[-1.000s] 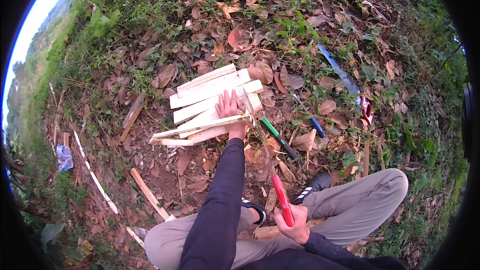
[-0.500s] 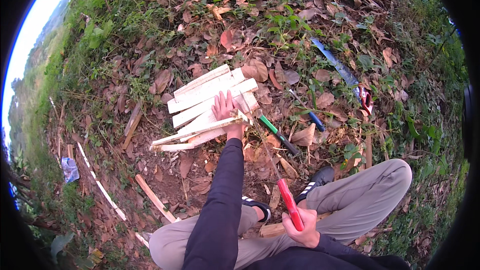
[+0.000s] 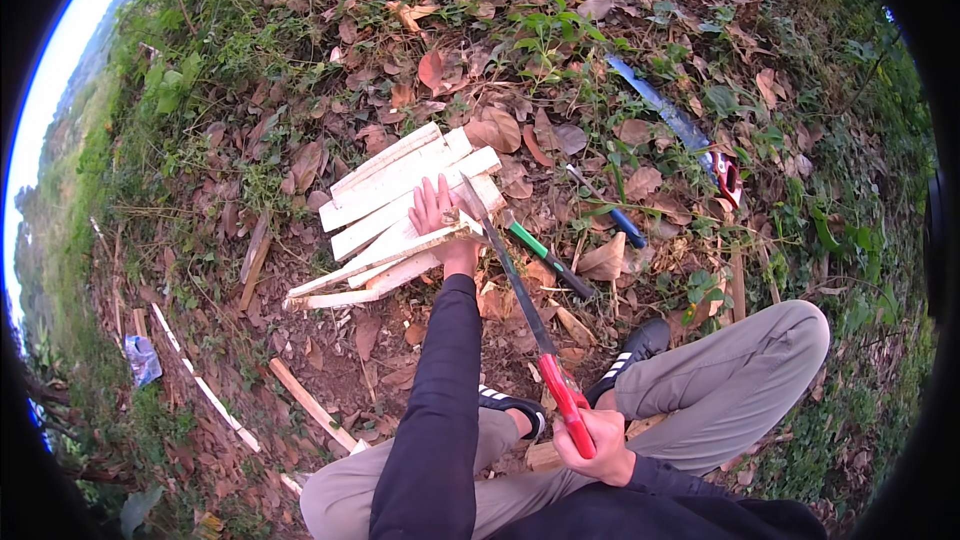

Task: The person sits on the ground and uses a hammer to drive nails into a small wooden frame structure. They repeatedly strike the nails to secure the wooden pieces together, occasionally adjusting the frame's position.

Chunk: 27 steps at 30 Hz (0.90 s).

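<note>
A red-handled handsaw (image 3: 522,292) is gripped in my right hand (image 3: 597,447), fingers closed round the handle. Its blade runs forward and left, and the tip lies by the right end of the pale wooden slats (image 3: 385,205). My left hand (image 3: 432,208) rests on those slats with its fingers stretched out. One slat (image 3: 385,258), its edge rough, crosses over the palm near the wrist. The slats lie side by side as a small panel on the ground. Beside their right end is a green-and-black tool handle (image 3: 545,258); its far end is hidden.
A second saw (image 3: 665,120) with a bluish blade and a blue-handled tool (image 3: 628,228) lie to the right among dry leaves. Loose wood strips (image 3: 310,402) and a crumpled plastic bag (image 3: 142,360) are at left. My bent legs (image 3: 725,375) frame the near ground.
The saw has turned so its blade shows broader, and its tip has swung a little left over the slats' end. My left hand stays on the slats. The view has shifted slightly.
</note>
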### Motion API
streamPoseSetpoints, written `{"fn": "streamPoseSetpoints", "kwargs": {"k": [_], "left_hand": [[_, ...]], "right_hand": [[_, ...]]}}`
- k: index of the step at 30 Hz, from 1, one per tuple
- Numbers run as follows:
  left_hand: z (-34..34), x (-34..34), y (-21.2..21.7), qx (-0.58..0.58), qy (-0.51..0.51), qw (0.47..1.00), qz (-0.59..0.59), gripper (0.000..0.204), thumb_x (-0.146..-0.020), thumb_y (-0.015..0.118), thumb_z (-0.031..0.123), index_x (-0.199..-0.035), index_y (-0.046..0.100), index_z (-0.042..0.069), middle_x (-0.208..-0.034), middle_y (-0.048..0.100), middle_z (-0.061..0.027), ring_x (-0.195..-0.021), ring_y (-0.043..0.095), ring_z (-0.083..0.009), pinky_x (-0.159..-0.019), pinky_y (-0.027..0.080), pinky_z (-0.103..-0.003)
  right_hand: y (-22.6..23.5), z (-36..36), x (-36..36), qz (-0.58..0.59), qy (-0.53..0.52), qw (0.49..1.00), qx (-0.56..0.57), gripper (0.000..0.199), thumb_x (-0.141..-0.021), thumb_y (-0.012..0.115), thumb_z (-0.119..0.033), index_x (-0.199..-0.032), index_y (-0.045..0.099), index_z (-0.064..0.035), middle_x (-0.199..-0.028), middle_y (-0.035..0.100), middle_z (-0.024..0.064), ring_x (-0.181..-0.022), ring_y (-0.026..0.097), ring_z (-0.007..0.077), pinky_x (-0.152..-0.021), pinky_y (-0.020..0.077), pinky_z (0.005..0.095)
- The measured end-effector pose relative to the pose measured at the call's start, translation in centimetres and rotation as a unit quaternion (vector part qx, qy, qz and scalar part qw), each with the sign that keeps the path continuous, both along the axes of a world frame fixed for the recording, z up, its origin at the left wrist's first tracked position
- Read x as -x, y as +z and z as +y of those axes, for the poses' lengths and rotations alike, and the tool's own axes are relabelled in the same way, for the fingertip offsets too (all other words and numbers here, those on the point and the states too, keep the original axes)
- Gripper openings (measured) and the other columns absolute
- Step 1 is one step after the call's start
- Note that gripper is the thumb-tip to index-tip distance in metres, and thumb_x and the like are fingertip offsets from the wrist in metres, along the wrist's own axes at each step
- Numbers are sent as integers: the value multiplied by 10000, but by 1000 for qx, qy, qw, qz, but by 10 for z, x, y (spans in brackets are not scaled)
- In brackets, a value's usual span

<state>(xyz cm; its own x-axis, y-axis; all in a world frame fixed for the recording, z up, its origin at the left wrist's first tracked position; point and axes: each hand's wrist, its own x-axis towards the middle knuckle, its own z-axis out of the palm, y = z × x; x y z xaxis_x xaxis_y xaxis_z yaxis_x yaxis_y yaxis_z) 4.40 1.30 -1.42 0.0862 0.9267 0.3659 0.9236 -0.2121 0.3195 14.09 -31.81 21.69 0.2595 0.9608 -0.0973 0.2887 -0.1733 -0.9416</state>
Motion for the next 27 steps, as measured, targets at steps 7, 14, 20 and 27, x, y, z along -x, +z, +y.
{"fn": "streamPoseSetpoints", "kwargs": {"k": [7, 14, 20, 27], "left_hand": [[-2, 0, -3, -14, 1, 1000, 7, 421, -1026, 431, 259, -1402, 575, 133, -1483, 505, -148, -1391, 432, -342, -1145, 280, -543], [-2, 3, -7, -10, 1, 1000, -8, 434, -1007, 447, 257, -1397, 581, 123, -1480, 506, -156, -1392, 429, -363, -1144, 287, -557], [1, -7, -6, 26, 2, 999, 23, 481, -982, 488, 245, -1454, 512, 157, -1532, 445, -137, -1439, 367, -352, -1179, 243, -543], [-2, 0, -8, 24, 2, 1000, 7, 493, -984, 461, 259, -1457, 503, 126, -1544, 421, -153, -1456, 332, -361, -1185, 214, -565]], "right_hand": [[-5, -2, -7, -26, -5, 999, -20, 101, -746, 713, -17, -723, 615, -6, -566, 564, 101, -472, 596, 251, -469, 468, 355], [10, 5, -8, -47, 0, 999, -24, 127, -755, 717, -27, -707, 601, -13, -549, 555, 98, -454, 586, 255, -469, 471, 364], [14, 10, -17, 56, -50, 996, 46, 191, -803, 726, -52, -693, 572, -25, -514, 485, 26, -414, 467, 118, -435, 381, 295], [82, 60, -58, 139, -59, 980, 127, 289, -896, 761, -154, -721, 566, -33, -571, 468, -41, -522, 406, 41, -473, 336, 258]]}}
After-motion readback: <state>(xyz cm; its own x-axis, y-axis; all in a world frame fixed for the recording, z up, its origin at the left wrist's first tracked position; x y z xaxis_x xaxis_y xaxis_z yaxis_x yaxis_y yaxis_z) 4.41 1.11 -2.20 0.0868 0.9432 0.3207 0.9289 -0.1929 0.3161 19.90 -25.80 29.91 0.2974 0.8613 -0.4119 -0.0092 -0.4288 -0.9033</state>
